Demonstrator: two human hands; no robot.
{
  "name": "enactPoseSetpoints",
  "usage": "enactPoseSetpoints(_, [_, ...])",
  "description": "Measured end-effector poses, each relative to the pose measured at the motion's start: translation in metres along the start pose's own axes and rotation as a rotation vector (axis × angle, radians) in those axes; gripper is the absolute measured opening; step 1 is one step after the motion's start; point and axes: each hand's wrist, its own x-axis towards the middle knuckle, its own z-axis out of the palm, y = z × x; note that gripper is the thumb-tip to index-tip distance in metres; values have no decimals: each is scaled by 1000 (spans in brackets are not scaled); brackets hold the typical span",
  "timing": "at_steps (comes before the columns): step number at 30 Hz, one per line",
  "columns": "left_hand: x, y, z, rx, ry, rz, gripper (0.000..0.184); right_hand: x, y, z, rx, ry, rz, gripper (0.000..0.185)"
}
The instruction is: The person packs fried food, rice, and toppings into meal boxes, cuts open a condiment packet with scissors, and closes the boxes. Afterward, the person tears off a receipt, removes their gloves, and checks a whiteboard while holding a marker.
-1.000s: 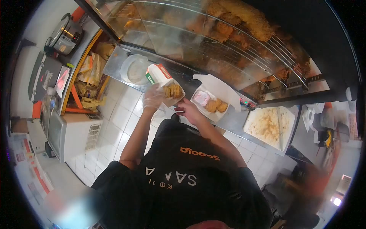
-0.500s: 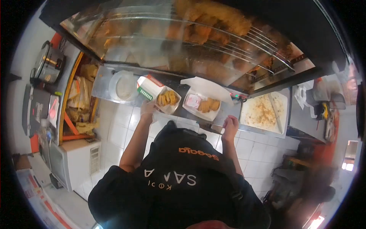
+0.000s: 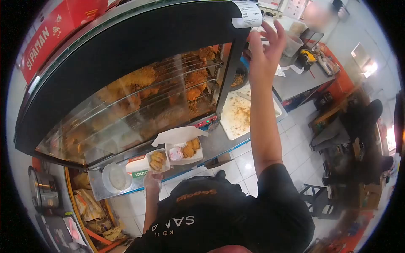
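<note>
My left hand, in a clear glove, holds the near edge of an open takeaway box with golden fried pieces in it. Against its right side stands a second open takeaway box with fried pieces and a small white-and-pink packet. My right hand is raised at the top right corner of the glass food warmer. Its fingers are spread and hold nothing. Close by its fingertips, a printed paper slip curls from the warmer's edge.
Fried chicken lies on wire racks behind the glass. A white tray with crumbs sits right of the warmer, and a round white tub is at the counter's left end. A dark stool stands on the tiled floor.
My view has turned right. My right hand has risen from beside the counter to the warmer's top corner, its fingers now spread. My left hand has stayed at the box.
</note>
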Motion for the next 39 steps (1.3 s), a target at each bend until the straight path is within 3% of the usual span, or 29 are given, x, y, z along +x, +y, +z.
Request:
enactPoseSetpoints(3, [1, 5, 5, 5, -5, -5, 23, -1, 13, 0, -35, -122, 197, 41])
enactPoseSetpoints(6, [4, 1, 2, 98, -23, 56, 25, -65, 3, -7, -22, -170, 370, 40])
enactPoseSetpoints(7, [22, -9, -23, 433, -146, 200, 28, -101, 6, -8, 16, -192, 473, 41])
enactPoseSetpoints(8, [22, -6, -27, 727, -84, 159, 27, -144, 9, -11, 56, -278, 544, 38])
enactPoseSetpoints(9, [13, -7, -10, 384, -53, 125, 25, -187, 13, -22, -32, -417, 762, 30])
enactPoseSetpoints(10, [-4, -1, 8, 348, -54, 179, 28, -241, 38, -30, -83, -524, 580, 18])
enactPoseSetpoints(12, [22, -14, -11, 31, 77, 40, 33, -321, 61, -59, -241, -846, 706, 13])
enactPoseSetpoints(13, [19, -11, -10, 17, 101, 45, 33, -348, 69, -71, -224, -868, 715, 13])
enactPoseSetpoints(15, [8, -5, 5, 45, 121, 48, 35, -385, 83, -92, -498, -1095, 806, 14])
enactPoseSetpoints(16, [8, -5, 3, 55, 133, 44, 32, -395, 89, -99, -493, -1103, 807, 14])
enactPoseSetpoints(18, [6, -6, 2, 59, 133, 59, 31, -401, 91, -104, -684, -1205, 597, 20])
enactPoseSetpoints(22, [0, 0, 14, 24, 125, 90, 26, -391, 78, -94, -713, -1293, 603, 24])
enactPoseSetpoints(24, [9, -4, 5, 78, 128, 110, 29, -391, 73, -92, -682, -1388, 488, 27])
enactPoseSetpoints(26, [8, -3, 6, 128, 129, 135, 31, -390, 67, -90, -631, -1272, 462, 27])
enactPoseSetpoints(28, [-6, 7, 31, 75, 289, 186, 33, -392, 64, -89, -570, -1160, 429, 30])
enactPoseSetpoints(30, [-8, 5, 31, 65, 278, 236, 32, -396, 67, -103, -683, -755, 484, 40])
enactPoseSetpoints(33, [-5, 1, 32, -26, 245, 301, 33, -409, 93, -138, -868, -682, 575, 46])
enactPoseSetpoints(35, [-4, 0, 33, -111, 232, 332, 36, -418, 115, -157, -679, -826, 1331, 41])
enactPoseSetpoints(37, [-7, 1, 28, 342, 120, 353, 37, -429, 125, -168, -642, -967, 1035, 40])
enactPoseSetpoints(38, [7, -10, 17, 327, 80, 406, 36, -442, 141, -186, -420, -878, 1230, 39])
enactPoseSetpoints(39, [16, -20, 6, 310, 60, 474, 37, -440, 154, -199, -484, -1349, 474, 36])
